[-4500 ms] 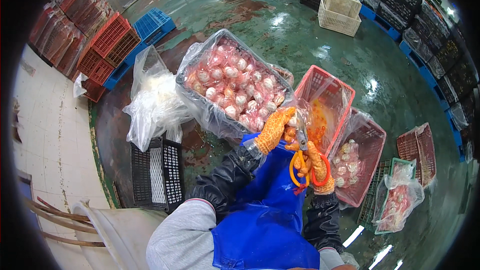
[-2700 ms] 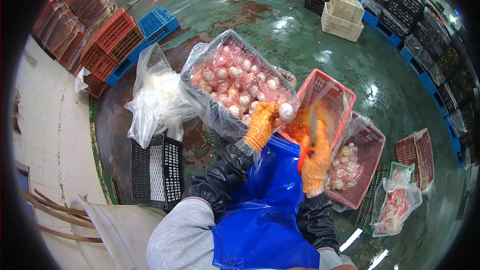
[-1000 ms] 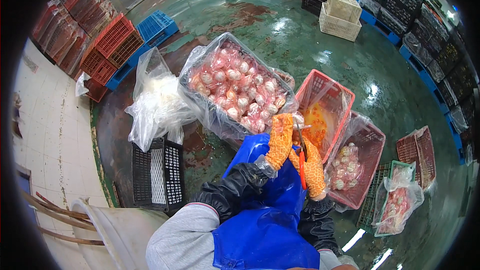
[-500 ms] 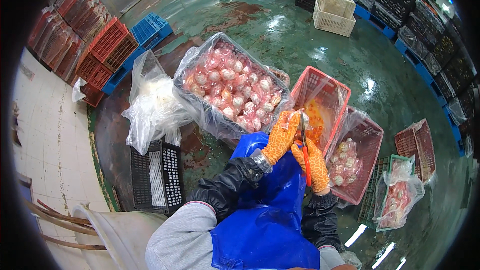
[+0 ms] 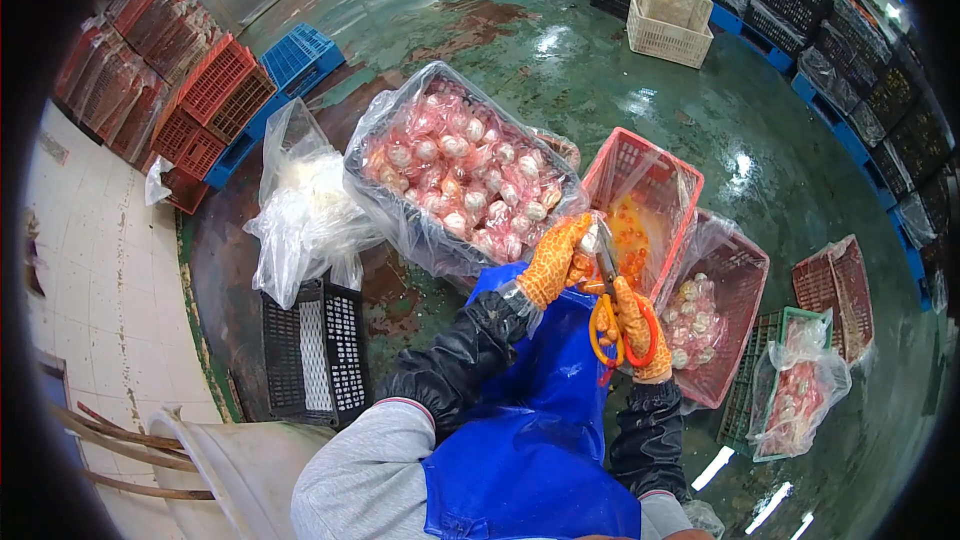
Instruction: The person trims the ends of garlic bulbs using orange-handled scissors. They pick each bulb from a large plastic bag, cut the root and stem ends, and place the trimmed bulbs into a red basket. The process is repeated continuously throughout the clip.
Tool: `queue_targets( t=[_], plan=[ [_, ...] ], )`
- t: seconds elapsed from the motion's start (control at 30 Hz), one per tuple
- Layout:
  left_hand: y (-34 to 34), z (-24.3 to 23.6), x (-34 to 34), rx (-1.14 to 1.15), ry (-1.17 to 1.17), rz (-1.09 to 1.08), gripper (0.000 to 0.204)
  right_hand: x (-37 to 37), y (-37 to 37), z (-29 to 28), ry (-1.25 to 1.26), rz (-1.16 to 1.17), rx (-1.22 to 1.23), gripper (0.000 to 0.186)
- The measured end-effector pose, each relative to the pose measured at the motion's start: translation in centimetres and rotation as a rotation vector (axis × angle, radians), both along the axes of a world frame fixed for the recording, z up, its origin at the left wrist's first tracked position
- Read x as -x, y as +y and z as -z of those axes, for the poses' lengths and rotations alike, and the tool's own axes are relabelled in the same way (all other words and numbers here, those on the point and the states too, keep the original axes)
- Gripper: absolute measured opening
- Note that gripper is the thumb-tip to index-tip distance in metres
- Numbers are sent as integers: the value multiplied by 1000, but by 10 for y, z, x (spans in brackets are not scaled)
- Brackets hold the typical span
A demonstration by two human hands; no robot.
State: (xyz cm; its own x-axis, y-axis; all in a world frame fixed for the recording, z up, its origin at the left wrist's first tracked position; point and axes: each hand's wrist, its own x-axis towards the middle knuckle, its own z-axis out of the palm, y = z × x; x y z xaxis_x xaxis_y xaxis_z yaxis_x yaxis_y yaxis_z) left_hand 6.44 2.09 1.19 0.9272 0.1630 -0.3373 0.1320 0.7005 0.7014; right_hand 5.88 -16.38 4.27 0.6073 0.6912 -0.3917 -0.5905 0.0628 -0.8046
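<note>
My left hand (image 5: 553, 262), in an orange patterned glove, is closed on a small round white piece in clear wrapping (image 5: 592, 236). In my right hand (image 5: 636, 325), gloved alike, are scissors (image 5: 607, 265) with red and orange handle loops; their blades point up beside the white piece. Just beyond both hands stands a red crate (image 5: 646, 147) lined with clear plastic. Inside it lie round orange yolk-like balls (image 5: 631, 255) in yellowish liquid. A dark plastic-lined crate (image 5: 395, 220) to the left is full of similar pinkish-white wrapped pieces (image 5: 465, 175).
At the right, a pinkish-red crate (image 5: 735, 360) holds more wrapped pieces, beside a green crate (image 5: 741, 418). White plastic bags (image 5: 310, 210) and a black crate (image 5: 317, 355) lie left. Stacked crates (image 5: 860, 70) line the far right. The green floor (image 5: 560, 90) looks wet.
The scissors have turned in my right hand, so their handle loops now show spread apart. My left hand has shifted slightly left, and the white piece shows more clearly at its fingertips.
</note>
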Motion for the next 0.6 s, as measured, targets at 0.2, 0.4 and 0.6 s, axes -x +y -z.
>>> queue_targets(
  t=[0.2, 0.4, 0.6],
  plan=[
    [-8, -7, -5, 163, 69, -120, 23, -12, 12, 25, 191, 3, -190, 59],
    [0, 51, -30, -271, -17, -278, 35, -21, 28, 31, 246, -1, -156, 54],
    [6, 60, -29, -862, 201, -115, 52, -23, 33, 34, 93, 37, 12, 50]
  ],
)
